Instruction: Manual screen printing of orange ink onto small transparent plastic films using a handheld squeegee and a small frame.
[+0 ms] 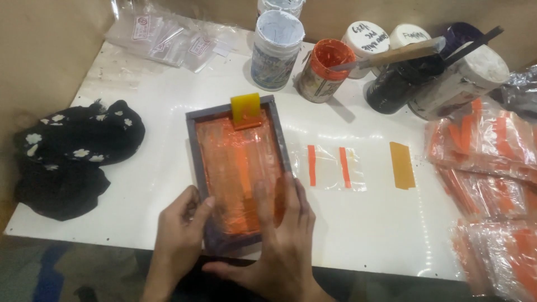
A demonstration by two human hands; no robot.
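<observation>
Screen-printing frame [238, 168]: grey, rectangular, mesh smeared with orange ink. Lying flat on white table [363, 223], near the front edge, left of centre. Long axis running away from the person toward the jars, tilted slightly, far end leaning a little to the left.

Yellow squeegee [246, 109]: propped against far short rail of frame, probably parked there out of the way, above the inked mesh.

Left hand [179, 229]: fingers curled over near-left corner of frame, pinning it down.

Right hand [285, 223]: open, palm and spread fingers pressed flat on near-right part of mesh and rail, apparently steadying the frame.

Clear bag with two orange stripes [330, 166]: just beside frame's right rail, flat.

Yellow strip [403, 165]: further right, apart.

Paint jars [324, 70]: grouped beyond frame; stick resting across the right-hand ones.

Stacked striped bags [486, 168]: right edge.

Black flowered cloth [72, 151]: left, bunched.
</observation>
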